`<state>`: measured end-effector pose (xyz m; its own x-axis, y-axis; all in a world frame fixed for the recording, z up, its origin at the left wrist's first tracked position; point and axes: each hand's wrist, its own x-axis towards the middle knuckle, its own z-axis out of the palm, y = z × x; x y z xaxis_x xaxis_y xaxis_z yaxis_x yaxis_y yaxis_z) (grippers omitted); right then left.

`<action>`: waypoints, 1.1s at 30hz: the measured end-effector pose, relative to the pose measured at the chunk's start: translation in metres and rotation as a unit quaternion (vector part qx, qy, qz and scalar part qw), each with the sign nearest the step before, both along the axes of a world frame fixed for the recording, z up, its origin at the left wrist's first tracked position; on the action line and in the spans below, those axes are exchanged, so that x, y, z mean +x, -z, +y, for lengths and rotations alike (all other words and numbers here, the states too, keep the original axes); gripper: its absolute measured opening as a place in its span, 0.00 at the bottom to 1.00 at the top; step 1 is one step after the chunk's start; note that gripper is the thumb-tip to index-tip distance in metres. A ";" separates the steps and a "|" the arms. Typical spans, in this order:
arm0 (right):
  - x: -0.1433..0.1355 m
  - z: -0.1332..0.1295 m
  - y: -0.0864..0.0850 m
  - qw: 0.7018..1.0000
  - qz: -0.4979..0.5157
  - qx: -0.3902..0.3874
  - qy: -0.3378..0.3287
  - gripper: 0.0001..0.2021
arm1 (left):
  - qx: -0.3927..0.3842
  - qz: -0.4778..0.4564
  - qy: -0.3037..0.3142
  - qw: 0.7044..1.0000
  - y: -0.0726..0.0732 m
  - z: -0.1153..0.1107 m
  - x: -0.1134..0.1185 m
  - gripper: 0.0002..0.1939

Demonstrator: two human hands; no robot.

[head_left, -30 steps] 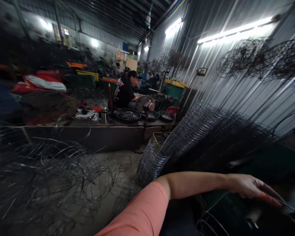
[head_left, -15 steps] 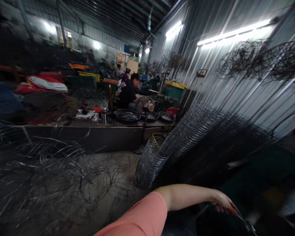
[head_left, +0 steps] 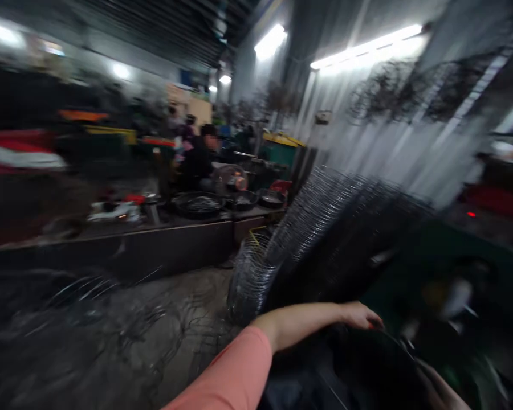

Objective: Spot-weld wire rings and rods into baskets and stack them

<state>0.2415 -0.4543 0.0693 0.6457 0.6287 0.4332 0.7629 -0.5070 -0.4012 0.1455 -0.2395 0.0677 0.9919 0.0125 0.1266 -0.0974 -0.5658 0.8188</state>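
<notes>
One thin wire ring [head_left: 393,347] is pinched at its top by the left hand [head_left: 359,315], low beside the big stack of wire rings [head_left: 320,228]. Many loose wires [head_left: 89,319] lie unsorted. Right hand's [head_left: 442,390] grip cannot be told.

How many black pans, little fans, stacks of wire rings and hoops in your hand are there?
Black pans: 3
Little fan: 1
Stack of wire rings: 1
Wire hoop in the left hand: 1
Total: 6

Left hand [head_left: 359,315] grips a dark wire ring [head_left: 393,341] beside stacked wire coils [head_left: 308,228].
</notes>
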 end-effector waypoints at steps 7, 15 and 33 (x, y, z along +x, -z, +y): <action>-0.008 -0.012 0.019 0.987 0.154 0.045 -0.010 0.15 | -0.110 0.059 0.050 0.991 0.012 0.007 0.008 0.18; 0.013 -0.027 0.032 0.976 0.201 0.087 0.011 0.14 | -0.095 0.019 0.054 0.994 0.031 -0.010 0.046 0.17; 0.021 -0.033 0.036 0.979 0.051 -0.194 0.036 0.19 | -0.058 0.027 0.089 0.994 0.034 -0.018 0.056 0.17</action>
<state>0.2623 -0.4876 0.0337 0.7222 0.6842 0.1017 0.6852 -0.6874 -0.2409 0.2016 -0.2576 0.0337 0.9849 -0.1533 0.0801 -0.1413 -0.4455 0.8841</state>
